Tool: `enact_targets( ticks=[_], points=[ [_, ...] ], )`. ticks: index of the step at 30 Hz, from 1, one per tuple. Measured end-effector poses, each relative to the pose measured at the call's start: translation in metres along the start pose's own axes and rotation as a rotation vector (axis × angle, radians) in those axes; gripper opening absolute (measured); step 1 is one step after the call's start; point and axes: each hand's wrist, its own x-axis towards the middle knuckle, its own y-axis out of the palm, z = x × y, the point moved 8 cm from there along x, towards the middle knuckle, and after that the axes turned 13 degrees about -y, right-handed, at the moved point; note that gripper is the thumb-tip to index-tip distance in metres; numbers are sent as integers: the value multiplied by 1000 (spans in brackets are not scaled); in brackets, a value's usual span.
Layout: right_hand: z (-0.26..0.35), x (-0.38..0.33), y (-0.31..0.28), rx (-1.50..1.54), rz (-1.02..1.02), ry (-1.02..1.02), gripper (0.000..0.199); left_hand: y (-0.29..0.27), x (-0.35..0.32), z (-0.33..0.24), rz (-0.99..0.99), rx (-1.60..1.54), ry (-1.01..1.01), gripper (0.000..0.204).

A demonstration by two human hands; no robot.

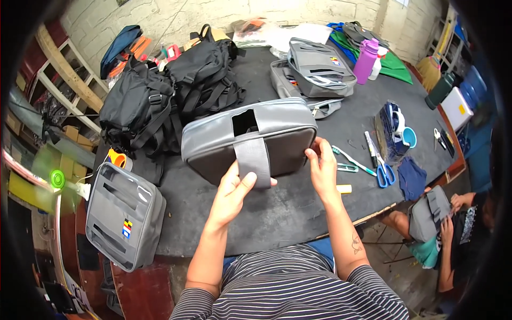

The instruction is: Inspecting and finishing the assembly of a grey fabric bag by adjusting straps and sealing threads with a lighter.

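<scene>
A boxy grey zippered bag (290, 145) is tilted up in front of me over the dark table. Its side has a rectangular opening that looks black inside, and a wide grey strap (254, 154) hangs below this gap. My left hand (230, 194) is closed on the strap, thumb in front and fingers behind. At the bag's right lower corner, my right hand (323, 173) grips the edge between thumb and fingers. Part of its grip is hidden behind the bag.
Black strapped bags (141, 104) pile up at the back left. Another grey bag (120, 213) stands at the left edge; more grey bags (320, 66) lie behind. Blue-handled scissors (383, 173), a tape dispenser (393, 130) and a purple bottle (366, 61) are right. A co-worker (453, 224) handles a grey bag.
</scene>
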Motion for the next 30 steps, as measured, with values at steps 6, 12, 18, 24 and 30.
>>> enact_targets(
  ticks=[6,12,18,24,30],
  points=[
    [32,-1,-14,-35,-161,-180,35,3,-1,13,-184,-2,-21,39],
    [72,-33,3,209,-31,-307,36,19,5,3,-95,-50,-19,40],
    [64,-46,44,314,307,-215,37,23,23,-37,-131,-91,24,38],
    [56,-44,27,337,272,-134,29,-18,92,-75,-59,-274,44,38],
    [66,-44,17,201,103,-75,25,-30,125,-51,-71,-664,-452,47]
  ],
)
